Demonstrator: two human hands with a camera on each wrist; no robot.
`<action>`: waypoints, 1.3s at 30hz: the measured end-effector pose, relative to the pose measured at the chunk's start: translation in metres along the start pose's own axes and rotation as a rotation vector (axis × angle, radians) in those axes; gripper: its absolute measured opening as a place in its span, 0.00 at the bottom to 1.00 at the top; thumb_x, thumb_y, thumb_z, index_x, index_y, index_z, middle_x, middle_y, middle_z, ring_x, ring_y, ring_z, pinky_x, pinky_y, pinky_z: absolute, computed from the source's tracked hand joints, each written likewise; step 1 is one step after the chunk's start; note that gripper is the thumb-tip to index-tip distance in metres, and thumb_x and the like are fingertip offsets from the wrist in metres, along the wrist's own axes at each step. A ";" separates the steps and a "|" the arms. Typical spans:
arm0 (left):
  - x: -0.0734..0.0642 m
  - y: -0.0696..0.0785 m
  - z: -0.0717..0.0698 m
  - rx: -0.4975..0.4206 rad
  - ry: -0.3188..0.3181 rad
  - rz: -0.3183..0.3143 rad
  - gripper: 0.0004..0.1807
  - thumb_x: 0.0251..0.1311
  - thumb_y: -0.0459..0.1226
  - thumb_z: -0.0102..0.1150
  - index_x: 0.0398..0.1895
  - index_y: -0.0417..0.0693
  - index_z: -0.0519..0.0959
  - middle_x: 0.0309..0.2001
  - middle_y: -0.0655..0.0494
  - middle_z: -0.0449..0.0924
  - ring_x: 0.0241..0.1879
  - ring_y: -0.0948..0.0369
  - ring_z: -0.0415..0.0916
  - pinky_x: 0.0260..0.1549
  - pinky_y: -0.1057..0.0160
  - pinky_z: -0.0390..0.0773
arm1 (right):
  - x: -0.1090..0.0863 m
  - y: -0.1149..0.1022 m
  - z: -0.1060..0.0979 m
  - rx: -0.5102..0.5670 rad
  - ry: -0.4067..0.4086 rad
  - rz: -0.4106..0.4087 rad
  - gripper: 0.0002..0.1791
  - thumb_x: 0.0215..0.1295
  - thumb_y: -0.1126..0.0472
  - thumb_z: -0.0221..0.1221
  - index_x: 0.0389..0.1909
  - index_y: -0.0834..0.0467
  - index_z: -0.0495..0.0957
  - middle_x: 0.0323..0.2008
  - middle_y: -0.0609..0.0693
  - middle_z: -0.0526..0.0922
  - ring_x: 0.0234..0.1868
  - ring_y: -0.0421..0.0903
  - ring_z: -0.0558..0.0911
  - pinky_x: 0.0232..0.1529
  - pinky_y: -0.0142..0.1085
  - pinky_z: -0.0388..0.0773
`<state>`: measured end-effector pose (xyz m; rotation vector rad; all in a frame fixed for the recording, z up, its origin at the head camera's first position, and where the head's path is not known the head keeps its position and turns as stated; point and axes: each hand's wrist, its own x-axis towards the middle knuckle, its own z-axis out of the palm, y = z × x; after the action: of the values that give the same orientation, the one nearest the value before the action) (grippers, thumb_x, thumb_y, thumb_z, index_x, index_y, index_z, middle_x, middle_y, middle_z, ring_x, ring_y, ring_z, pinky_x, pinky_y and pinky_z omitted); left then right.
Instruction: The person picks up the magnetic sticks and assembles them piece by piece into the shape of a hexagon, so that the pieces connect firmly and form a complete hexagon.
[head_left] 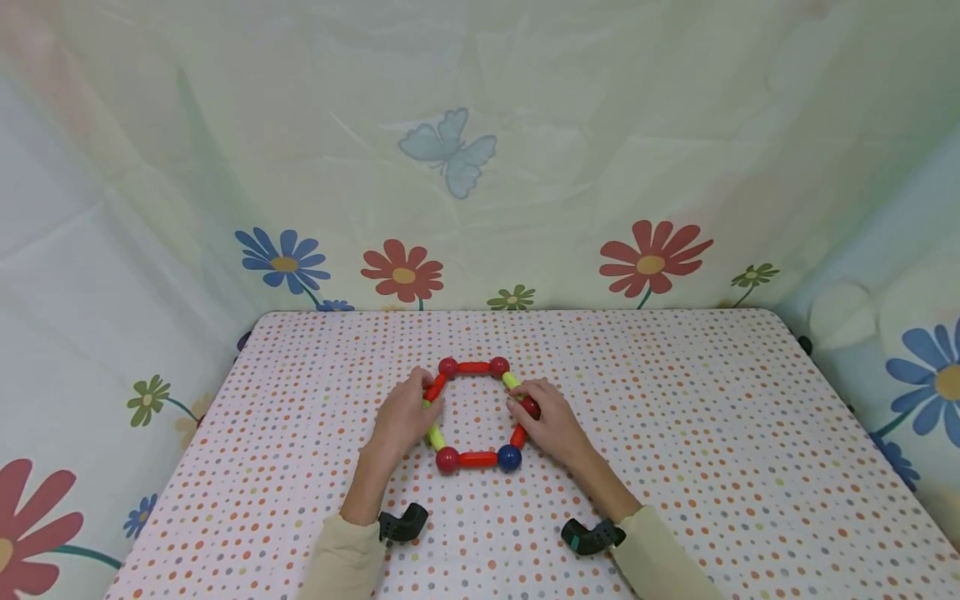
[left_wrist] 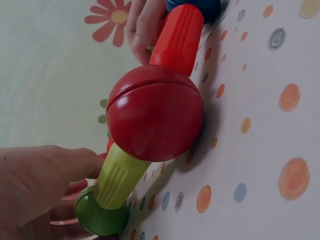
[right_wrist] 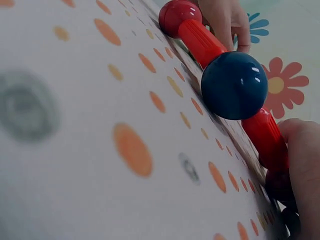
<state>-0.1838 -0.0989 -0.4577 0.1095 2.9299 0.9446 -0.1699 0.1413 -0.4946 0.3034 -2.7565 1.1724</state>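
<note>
A six-sided ring of toy balls and rods, apparently a magnetic building set, lies on the table. Its far side is a red rod [head_left: 473, 367] between two red balls. On the near side another red rod [head_left: 477, 459] joins a red ball [left_wrist: 155, 112] to a blue ball [right_wrist: 234, 85]. My left hand [head_left: 405, 417] grips the left corner, its fingers around a green ball [left_wrist: 101, 212] beside a yellow-green rod [left_wrist: 120, 176]. At the right corner my right hand [head_left: 553, 423] holds a dark red ball [head_left: 530, 407], partly covered by the fingers.
White cloth with coloured dots covers the table [head_left: 712, 433]. A floral backdrop [head_left: 555, 167] rises behind its far edge and at both sides. Each wrist carries a black camera [head_left: 403, 523].
</note>
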 end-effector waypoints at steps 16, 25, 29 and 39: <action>-0.003 0.001 0.000 0.054 -0.008 -0.015 0.26 0.62 0.41 0.60 0.64 0.44 0.72 0.53 0.47 0.78 0.40 0.57 0.73 0.28 0.65 0.70 | 0.001 0.001 -0.001 0.025 -0.001 -0.013 0.09 0.65 0.59 0.59 0.45 0.54 0.80 0.53 0.55 0.80 0.56 0.53 0.76 0.54 0.50 0.74; -0.002 0.005 0.003 0.062 0.038 -0.009 0.22 0.63 0.42 0.59 0.59 0.45 0.76 0.50 0.49 0.81 0.40 0.57 0.74 0.32 0.63 0.73 | 0.003 0.005 0.000 0.050 0.037 -0.042 0.10 0.66 0.63 0.56 0.45 0.56 0.81 0.51 0.55 0.82 0.57 0.54 0.77 0.58 0.52 0.73; -0.002 0.005 0.004 0.061 0.038 0.004 0.22 0.63 0.41 0.60 0.59 0.44 0.76 0.51 0.48 0.81 0.41 0.57 0.75 0.37 0.60 0.76 | 0.002 0.006 0.001 0.044 0.057 -0.051 0.10 0.66 0.64 0.56 0.45 0.57 0.81 0.51 0.55 0.82 0.57 0.54 0.77 0.58 0.52 0.73; -0.001 0.002 0.005 0.045 0.050 0.012 0.23 0.62 0.44 0.61 0.60 0.48 0.76 0.51 0.51 0.82 0.41 0.58 0.74 0.35 0.63 0.74 | 0.004 0.004 0.000 0.051 0.061 -0.042 0.09 0.66 0.63 0.56 0.45 0.57 0.80 0.50 0.55 0.82 0.51 0.50 0.77 0.52 0.46 0.75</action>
<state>-0.1827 -0.0947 -0.4609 0.1065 3.0006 0.8956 -0.1745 0.1435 -0.4972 0.3242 -2.6584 1.2217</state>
